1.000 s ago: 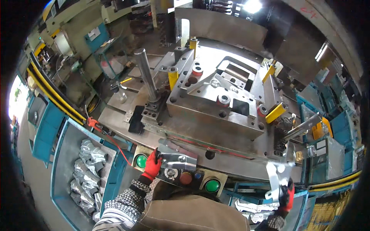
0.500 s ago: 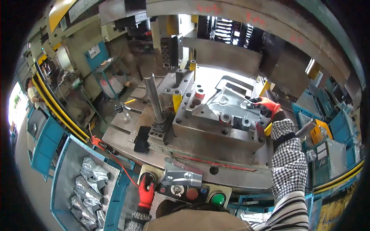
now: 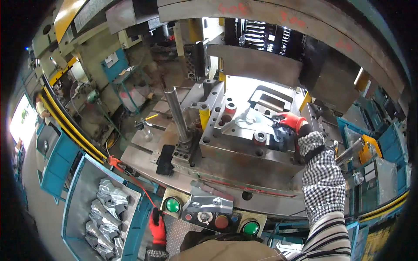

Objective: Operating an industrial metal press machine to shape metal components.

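My right hand [image 3: 291, 122], in a red glove with dark fingertips, reaches over the press die and pinches the right end of a shiny formed sheet-metal part [image 3: 252, 123]. The part lies over the top of the lower die [image 3: 248, 150]; glare hides some of its outline, and I cannot tell how far it is raised. Low at the left, my left hand [image 3: 157, 228], also gloved in red, hovers just below the left green push button [image 3: 172, 205]. Its fingers point forward, slightly apart, with nothing visible in them.
A control panel [image 3: 198, 219] with a right green button [image 3: 251, 228] stands before me, a bent metal piece [image 3: 212, 199] above it. Formed metal parts fill a blue-edged bin [image 3: 74, 209] at left. An upright steel post [image 3: 177, 113] rises beside the die, under the press ram [image 3: 261, 71].
My left hand has come off the left green button and drawn back toward me. My right hand has shifted slightly left with the sheet-metal part, uncovering the die's far right area. The view has shifted slightly.
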The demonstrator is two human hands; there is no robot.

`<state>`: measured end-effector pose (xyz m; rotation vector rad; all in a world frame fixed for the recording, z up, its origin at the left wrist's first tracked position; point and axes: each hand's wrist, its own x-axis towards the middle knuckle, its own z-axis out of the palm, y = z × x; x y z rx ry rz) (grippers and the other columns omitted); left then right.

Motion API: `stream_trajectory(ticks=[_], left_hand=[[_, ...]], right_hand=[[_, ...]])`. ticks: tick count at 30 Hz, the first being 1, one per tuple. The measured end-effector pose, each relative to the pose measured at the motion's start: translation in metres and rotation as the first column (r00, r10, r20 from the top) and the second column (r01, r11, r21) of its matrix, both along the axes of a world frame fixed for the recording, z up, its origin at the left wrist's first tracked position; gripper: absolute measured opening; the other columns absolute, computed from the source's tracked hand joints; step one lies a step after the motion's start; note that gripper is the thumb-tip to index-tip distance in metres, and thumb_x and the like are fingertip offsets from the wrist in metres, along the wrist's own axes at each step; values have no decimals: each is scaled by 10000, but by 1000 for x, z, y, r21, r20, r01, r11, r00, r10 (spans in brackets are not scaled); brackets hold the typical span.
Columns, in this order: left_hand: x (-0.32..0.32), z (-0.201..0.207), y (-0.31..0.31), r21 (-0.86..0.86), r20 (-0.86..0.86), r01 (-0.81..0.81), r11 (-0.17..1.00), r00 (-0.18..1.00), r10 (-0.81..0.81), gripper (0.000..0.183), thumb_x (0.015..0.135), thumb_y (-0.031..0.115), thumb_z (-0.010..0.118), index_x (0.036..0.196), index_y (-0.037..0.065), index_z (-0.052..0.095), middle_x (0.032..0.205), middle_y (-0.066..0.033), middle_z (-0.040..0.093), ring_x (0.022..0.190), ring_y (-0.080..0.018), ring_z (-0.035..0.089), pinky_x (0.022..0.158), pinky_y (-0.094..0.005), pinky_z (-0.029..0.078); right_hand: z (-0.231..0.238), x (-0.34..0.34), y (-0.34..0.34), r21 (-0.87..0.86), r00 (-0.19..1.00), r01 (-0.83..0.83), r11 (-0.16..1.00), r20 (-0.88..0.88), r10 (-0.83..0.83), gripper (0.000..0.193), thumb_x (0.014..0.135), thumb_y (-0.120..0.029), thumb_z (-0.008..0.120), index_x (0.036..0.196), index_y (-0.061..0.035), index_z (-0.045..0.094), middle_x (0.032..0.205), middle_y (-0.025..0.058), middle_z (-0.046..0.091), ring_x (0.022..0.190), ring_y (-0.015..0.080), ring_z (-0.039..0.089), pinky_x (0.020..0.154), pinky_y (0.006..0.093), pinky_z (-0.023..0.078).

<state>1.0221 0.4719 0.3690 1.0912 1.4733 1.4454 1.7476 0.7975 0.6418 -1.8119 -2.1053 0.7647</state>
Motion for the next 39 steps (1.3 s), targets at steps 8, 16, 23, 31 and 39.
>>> stream_trajectory(ticks=[8,16,23,31,39], left_hand=[[-5,-18,67,19,-619,66,998,784,-40,914,799,225,837,1529,-61,367,1529,-268,451,1435,-389,421,1191,-455,340],[-24,-75,108,-439,-240,276,855,881,-408,1337,598,558,946,1559,-95,282,1585,-274,394,1480,-341,392,1212,-405,338],[-41,-87,100,-490,-227,212,846,906,-358,1288,571,481,963,1538,-91,333,1472,-269,531,1382,-348,514,1140,-407,430],[-39,-102,99,-457,-532,59,887,781,-326,1283,567,592,910,1552,-17,359,1434,-291,537,1339,-412,527,1107,-447,452],[-35,-76,88,-459,-522,43,887,795,-309,1277,571,635,899,1542,-7,375,1417,-295,542,1312,-414,549,1098,-466,457]], right_hand=[[56,-125,-260,-142,932,-236,961,-314,183,547,949,-369,707,1381,-49,607,1241,136,691,1126,214,637,972,385,503],[-260,-117,-468,-363,872,373,854,-178,-457,698,903,-298,736,1493,-48,458,1371,166,615,1261,289,573,1072,438,462],[-424,-170,-470,-173,488,502,848,-753,-442,970,732,-72,880,1537,-16,342,1396,170,571,1259,289,574,1062,430,486],[-469,-148,-485,120,746,547,828,-518,-418,1062,693,-99,927,1554,-18,310,1316,173,609,1129,262,635,922,403,563],[-443,-163,-470,-141,519,588,797,-690,-505,1057,700,-117,925,1553,-20,309,1321,176,603,1148,266,625,940,411,554]])
